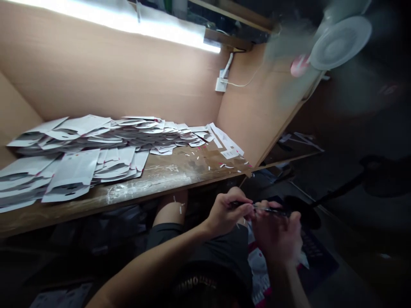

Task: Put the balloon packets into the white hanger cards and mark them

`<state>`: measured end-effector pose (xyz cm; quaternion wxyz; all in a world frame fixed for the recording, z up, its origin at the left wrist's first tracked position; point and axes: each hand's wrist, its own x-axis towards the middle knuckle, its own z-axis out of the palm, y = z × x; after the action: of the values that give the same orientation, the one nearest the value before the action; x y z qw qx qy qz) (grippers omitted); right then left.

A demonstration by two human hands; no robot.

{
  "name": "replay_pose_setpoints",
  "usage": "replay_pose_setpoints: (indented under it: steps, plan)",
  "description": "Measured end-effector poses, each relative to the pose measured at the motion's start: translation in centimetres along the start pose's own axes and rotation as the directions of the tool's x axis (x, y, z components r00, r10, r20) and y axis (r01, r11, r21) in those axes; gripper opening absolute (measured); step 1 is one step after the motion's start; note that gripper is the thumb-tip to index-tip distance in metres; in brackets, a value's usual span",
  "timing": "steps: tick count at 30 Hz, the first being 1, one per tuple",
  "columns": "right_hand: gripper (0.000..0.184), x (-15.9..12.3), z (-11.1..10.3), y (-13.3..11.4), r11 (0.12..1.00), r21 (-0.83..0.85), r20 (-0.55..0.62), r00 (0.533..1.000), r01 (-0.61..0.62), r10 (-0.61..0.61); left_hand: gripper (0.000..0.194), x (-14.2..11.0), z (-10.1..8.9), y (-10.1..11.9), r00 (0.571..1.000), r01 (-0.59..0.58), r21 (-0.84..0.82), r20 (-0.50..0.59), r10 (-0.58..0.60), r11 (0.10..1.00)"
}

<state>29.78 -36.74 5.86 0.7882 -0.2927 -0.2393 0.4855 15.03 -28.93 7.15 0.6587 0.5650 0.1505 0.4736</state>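
Above my lap, my left hand [226, 212] pinches one end of a thin dark item [271, 209] with a narrow shiny edge; what kind of thing it is cannot be made out. My right hand [278, 239], smeared by motion, has its fingers curled at the item's other end, with the thumb raised near its tip. Both hands are close together, past the front edge of the workbench [167, 171]. Loose piles of flat white printed packets [73, 171] lie on the bench, left of my hands.
White paper strips [224, 139] and small scraps lie at the bench's right end. A lamp tube [144, 28] glows above, near a white socket [221, 84]. A round white fan-like object [342, 42] hangs upper right. More white and pink packets [258, 265] are below my hands.
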Motion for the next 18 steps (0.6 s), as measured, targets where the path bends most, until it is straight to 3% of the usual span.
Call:
replay_pose_setpoints:
  steps: [4,11,15,18]
  plan:
    - [0.03,0.6,3.4,0.4,0.969,0.209,0.056,0.991,-0.132,0.123,0.032,-0.5,0.7,-0.8,0.991,0.0,-0.087,-0.132,-0.011,0.996]
    - [0.021,3.0,4.9,1.1,0.909,0.35,0.111,0.974,-0.226,0.2,0.031,0.5,-0.3,-1.2,0.963,0.012,-0.196,-0.263,-0.064,0.981]
    - [0.034,4.5,6.7,3.6,0.939,0.203,0.07,0.961,-0.276,0.267,0.033,1.2,-2.2,-0.5,0.932,-0.017,-0.187,-0.36,-0.053,0.982]
    - [0.035,5.7,8.0,6.2,0.944,-0.08,0.045,0.945,-0.32,0.324,0.036,0.7,-4.0,0.0,0.911,-0.035,-0.115,-0.411,-0.016,0.993]
